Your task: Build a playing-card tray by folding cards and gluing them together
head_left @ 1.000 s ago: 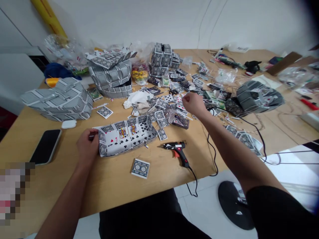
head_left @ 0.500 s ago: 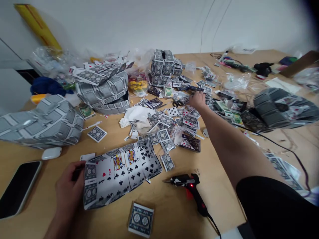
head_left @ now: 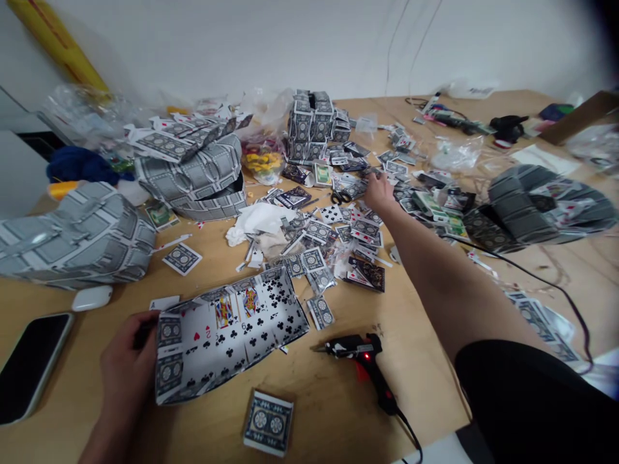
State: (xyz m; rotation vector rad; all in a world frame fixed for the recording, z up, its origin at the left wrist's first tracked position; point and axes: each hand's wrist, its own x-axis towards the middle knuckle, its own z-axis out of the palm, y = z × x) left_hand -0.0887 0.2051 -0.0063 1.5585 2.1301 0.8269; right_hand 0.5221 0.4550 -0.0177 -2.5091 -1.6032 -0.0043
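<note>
My left hand (head_left: 126,368) grips the left edge of a shallow open tray built from playing cards (head_left: 227,335), with clubs and a red two showing inside. Far across the table, my right hand (head_left: 380,193) rests its fingers on a heap of loose cards (head_left: 355,188), just right of a pair of black scissors (head_left: 340,197). Whether those fingers hold a card is hidden. A black hot glue gun (head_left: 363,354) lies to the right of the tray, and a single face-down card (head_left: 268,423) sits near the table's front edge.
A black phone (head_left: 29,367) and a white earbud case (head_left: 91,298) lie left of the tray. Large card-covered shells (head_left: 77,238) and a stacked card block (head_left: 309,125) stand behind. A black cable (head_left: 527,274) crosses the wooden table at right.
The view has swung and dropped closer to the tray. My right hand has stretched farther in over the loose cards, near the scissors. My left hand keeps its grip on the tray.
</note>
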